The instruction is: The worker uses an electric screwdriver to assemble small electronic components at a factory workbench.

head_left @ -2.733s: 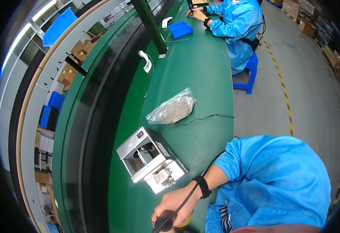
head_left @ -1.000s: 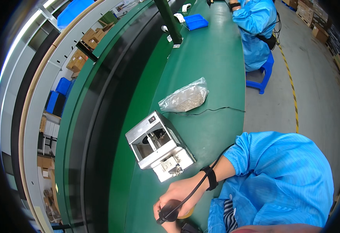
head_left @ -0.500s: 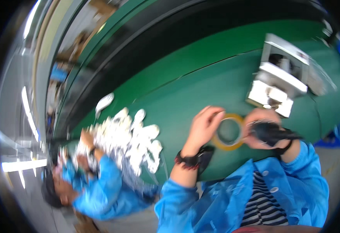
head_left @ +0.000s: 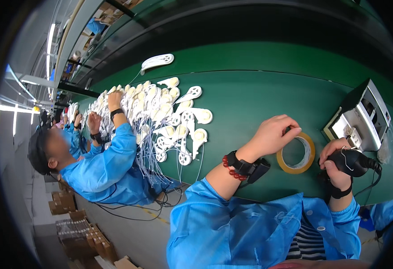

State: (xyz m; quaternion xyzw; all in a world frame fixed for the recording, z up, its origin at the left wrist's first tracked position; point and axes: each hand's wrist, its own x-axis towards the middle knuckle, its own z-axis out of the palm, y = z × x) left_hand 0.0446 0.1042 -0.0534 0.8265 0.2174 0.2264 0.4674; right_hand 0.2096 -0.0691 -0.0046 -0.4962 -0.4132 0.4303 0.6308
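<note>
My left hand (head_left: 273,136) is above the green tabletop, fingers curled and pressed together. Its fingertips come down at the upper left rim of a roll of yellowish tape (head_left: 310,158); whether they touch it, or what they pinch, I cannot tell. The roll shows its hollow centre toward me. To its right my right hand (head_left: 337,175) is closed around a black corded tool (head_left: 346,162), which looks like an electric screwdriver. A wire loop is on its rounded end and a coiled cable leaves it. The tool's tip is hidden.
A white and grey box-shaped device (head_left: 366,119) stands beyond my right hand, a clear plastic bag (head_left: 389,148) beside it. Many white parts with wires (head_left: 160,112) are heaped at left, where a co-worker (head_left: 102,157) reaches in. One white part (head_left: 158,62) lies apart farther back. Cartons (head_left: 62,201) stand on the floor.
The view has swung, bringing more of the left side and floor into sight. My left hand stays by the tape roll and my right hand keeps hold of the black tool.
</note>
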